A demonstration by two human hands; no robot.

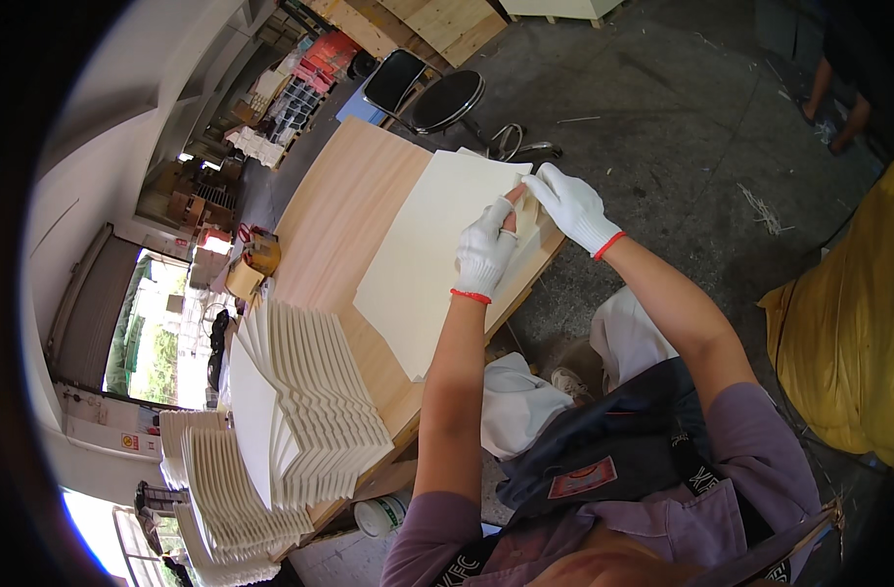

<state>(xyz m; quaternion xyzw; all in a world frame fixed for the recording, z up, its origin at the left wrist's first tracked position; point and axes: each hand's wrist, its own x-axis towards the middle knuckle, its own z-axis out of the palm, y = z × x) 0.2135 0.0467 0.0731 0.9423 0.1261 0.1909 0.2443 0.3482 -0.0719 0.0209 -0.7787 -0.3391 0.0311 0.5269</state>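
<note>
A large cream-white sheet, which looks like card or thin foam, lies flat on the light wooden table. My left hand, in a white knit glove with bare fingertips, rests over the sheet's right side. Its fingers are bent together near the far right corner; what they pinch is too small to make out. My right hand, in a white glove with a red cuff, closes over that same corner from the right. Just below the fingers, a pale narrow strip runs along the sheet's edge.
Tall stacks of wavy cream sheets stand at the near left. A tape dispenser sits on the table's left edge. Beyond the table is a black round stool. Yellow wrapped goods stand right; another person's legs show far right.
</note>
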